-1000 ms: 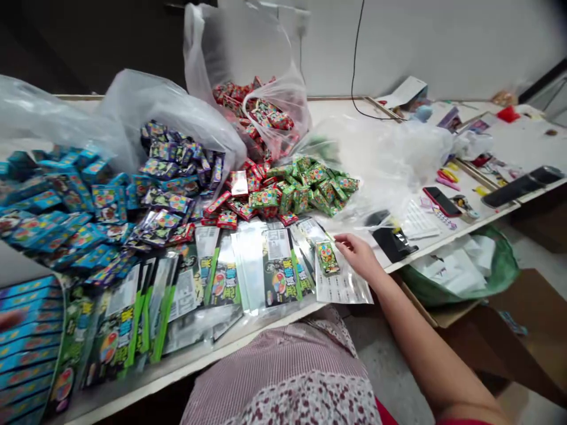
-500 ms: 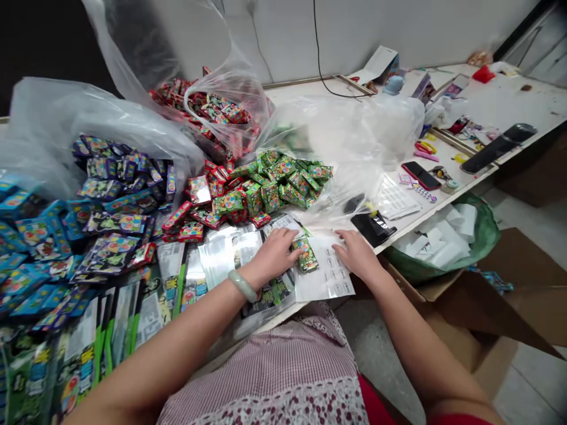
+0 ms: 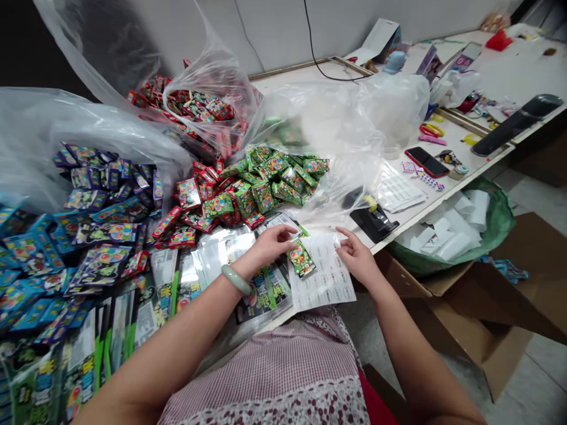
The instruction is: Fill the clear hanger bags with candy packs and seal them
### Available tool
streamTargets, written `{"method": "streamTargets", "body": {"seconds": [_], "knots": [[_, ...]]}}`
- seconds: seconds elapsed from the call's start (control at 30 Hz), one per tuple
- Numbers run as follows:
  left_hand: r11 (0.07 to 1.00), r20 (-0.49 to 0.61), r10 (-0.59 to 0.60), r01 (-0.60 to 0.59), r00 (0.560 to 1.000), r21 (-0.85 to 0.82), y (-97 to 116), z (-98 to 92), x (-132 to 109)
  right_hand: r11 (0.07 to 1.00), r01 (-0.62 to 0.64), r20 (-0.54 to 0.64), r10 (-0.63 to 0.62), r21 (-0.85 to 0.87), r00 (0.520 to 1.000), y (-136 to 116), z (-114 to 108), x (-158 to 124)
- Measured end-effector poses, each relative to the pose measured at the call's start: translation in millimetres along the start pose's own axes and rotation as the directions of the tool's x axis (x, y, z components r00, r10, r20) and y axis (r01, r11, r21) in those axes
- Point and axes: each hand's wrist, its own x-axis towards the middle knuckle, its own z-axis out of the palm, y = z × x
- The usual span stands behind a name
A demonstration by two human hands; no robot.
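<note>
My left hand (image 3: 275, 245), with a jade-like bangle (image 3: 236, 280) on the wrist, hovers at the upper left corner of a small green packet (image 3: 302, 260). Its thumb and forefinger are curled, with a gap between their tips. The packet lies on a white sheet of printed round labels (image 3: 325, 283), which sticks out past the table's front edge. At the sheet's upper right edge is my right hand (image 3: 357, 255), its forefinger stretched out and its thumb apart from it. Flat printed bags (image 3: 266, 292) lie under and left of the sheet.
Piles of green packets (image 3: 266, 183), red packets (image 3: 188, 192), purple packets (image 3: 106, 233) and blue packets (image 3: 33, 248) spread leftward, some inside clear plastic bags (image 3: 212, 65). A black tape dispenser (image 3: 374, 223) and a phone (image 3: 426, 162) stand right, above a green sack (image 3: 498, 236) and cardboard boxes (image 3: 469, 307).
My left hand has lifted off the green packet, which now lies more tilted. My right fingers have curled in at the sheet's edge. More printed labels show, and the view has shifted slightly.
</note>
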Motion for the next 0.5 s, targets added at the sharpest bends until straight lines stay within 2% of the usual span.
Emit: {"method": "streamTargets", "body": {"seconds": [0.1,0.2,0.27,0.33,0.43,0.5], "knots": [[0.996,0.002,-0.008,0.008,1.000,-0.091,1,-12.8,-9,0.982,-0.045,0.021,0.042,0.184,0.999,-9,1,-2],[0.987,-0.005,-0.061,0.059,0.998,-0.153,0,-35.3,-22,0.971,-0.021,-0.065,0.038,0.236,0.997,-13,0,-2],[0.990,-0.026,-0.100,0.097,0.995,-0.099,-1,-52.2,-31,0.976,-0.005,-0.104,0.029,0.219,0.994,-12,-1,-3],[0.994,-0.103,-0.069,0.077,0.992,0.078,0,-63.5,-40,0.984,0.015,-0.122,0.007,0.176,0.992,-11,-2,-4],[0.950,-0.252,0.118,-0.035,0.961,0.312,10,-58.0,-51,0.987,0.042,-0.149,-0.019,0.154,0.989,-14,0,-9],[0.966,-0.282,0.153,-0.084,0.947,0.243,20,-39.6,-55,0.983,0.064,-0.165,-0.035,0.169,0.986,-20,4,-12]]}}
